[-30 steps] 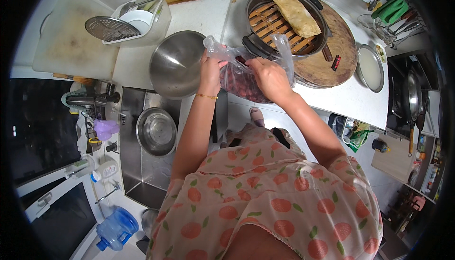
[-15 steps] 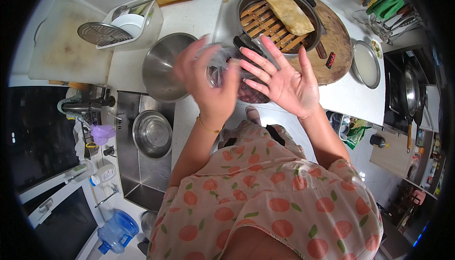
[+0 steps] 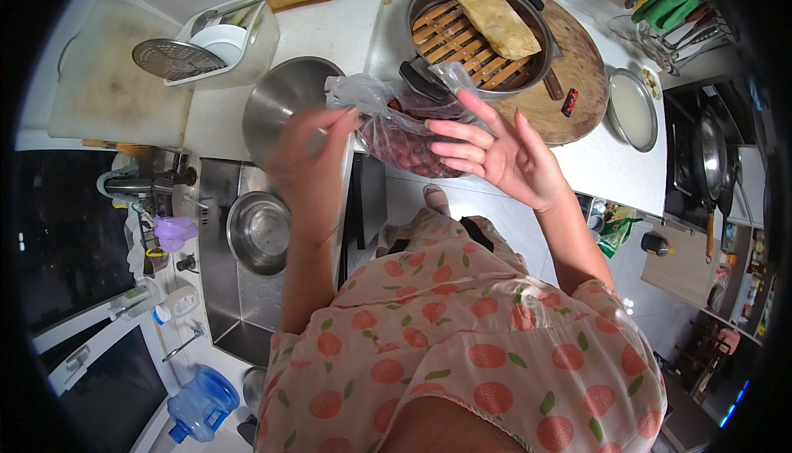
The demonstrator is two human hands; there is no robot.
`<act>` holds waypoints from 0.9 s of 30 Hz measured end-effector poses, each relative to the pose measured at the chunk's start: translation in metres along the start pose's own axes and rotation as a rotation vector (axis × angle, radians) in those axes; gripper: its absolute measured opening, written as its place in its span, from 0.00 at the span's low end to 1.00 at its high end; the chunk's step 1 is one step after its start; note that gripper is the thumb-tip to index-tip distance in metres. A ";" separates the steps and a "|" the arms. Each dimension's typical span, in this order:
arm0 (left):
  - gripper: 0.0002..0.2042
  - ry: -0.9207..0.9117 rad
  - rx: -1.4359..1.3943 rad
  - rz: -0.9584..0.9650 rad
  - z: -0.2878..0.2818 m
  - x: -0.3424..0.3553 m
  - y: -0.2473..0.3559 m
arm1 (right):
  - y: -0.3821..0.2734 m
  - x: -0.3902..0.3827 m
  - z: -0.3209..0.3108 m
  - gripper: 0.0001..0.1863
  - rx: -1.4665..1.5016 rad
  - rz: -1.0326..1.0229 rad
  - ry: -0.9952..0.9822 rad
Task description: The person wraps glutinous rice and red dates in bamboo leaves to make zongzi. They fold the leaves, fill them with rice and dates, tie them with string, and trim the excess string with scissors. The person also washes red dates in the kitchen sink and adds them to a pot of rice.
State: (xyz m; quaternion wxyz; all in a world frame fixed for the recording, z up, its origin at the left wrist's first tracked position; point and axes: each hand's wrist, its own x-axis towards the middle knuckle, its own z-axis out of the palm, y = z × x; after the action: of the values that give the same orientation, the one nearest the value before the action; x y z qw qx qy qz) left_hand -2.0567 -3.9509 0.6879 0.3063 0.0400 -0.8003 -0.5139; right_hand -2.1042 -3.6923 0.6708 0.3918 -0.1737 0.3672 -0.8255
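A clear plastic bag (image 3: 404, 143) of dark red, lumpy pieces sits at the counter's front edge, below the steamer pot (image 3: 412, 16). My left hand (image 3: 309, 160) is at the bag's left, over the steel bowl (image 3: 272, 90), too blurred to show whether it grips anything. My right hand (image 3: 516, 156) is open, palm up and fingers slightly bent, at the bag's right, with nothing visibly in it. Inside the pot a folded golden slab of pastry or bread (image 3: 495, 24) lies on a wooden slatted rack (image 3: 441, 32).
Right of the pot are a round wooden board (image 3: 577, 115), a small red-and-black object (image 3: 570, 101) and a pan of whitish liquid (image 3: 631, 115). A sink (image 3: 239, 309) with a steel basin (image 3: 256, 230) is at left, a dish rack (image 3: 256, 61) behind, a stove (image 3: 685, 148) far right.
A second ago both hands gripped the bag's top. My right hand has since opened and turned palm up, moving rightward. My left hand has moved left and downward, now blurred.
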 end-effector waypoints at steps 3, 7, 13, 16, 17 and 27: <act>0.04 -0.021 -0.130 -0.120 -0.045 -0.034 0.004 | -0.004 -0.016 -0.012 0.37 -0.060 0.085 0.020; 0.09 -0.184 0.143 -0.065 -0.054 -0.068 0.017 | 0.000 -0.026 -0.014 0.39 0.039 0.078 0.091; 0.23 -0.407 0.291 0.432 0.008 -0.037 0.032 | 0.008 -0.010 0.007 0.44 0.120 0.145 -0.063; 0.11 -0.479 0.181 0.488 0.024 -0.021 0.024 | 0.009 -0.002 0.018 0.44 0.163 0.148 -0.125; 0.08 -0.508 0.106 0.437 0.026 -0.020 0.020 | 0.009 -0.001 0.021 0.44 0.161 0.150 -0.118; 0.06 -0.211 -0.075 0.438 0.033 -0.037 0.002 | 0.010 0.006 0.032 0.43 0.131 0.168 -0.145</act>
State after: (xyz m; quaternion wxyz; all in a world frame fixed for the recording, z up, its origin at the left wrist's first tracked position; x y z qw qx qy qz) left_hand -2.0437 -3.9096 0.6633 0.3265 -0.1998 -0.7979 -0.4657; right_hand -2.0846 -3.7163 0.6848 0.4955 -0.1754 0.2963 -0.7974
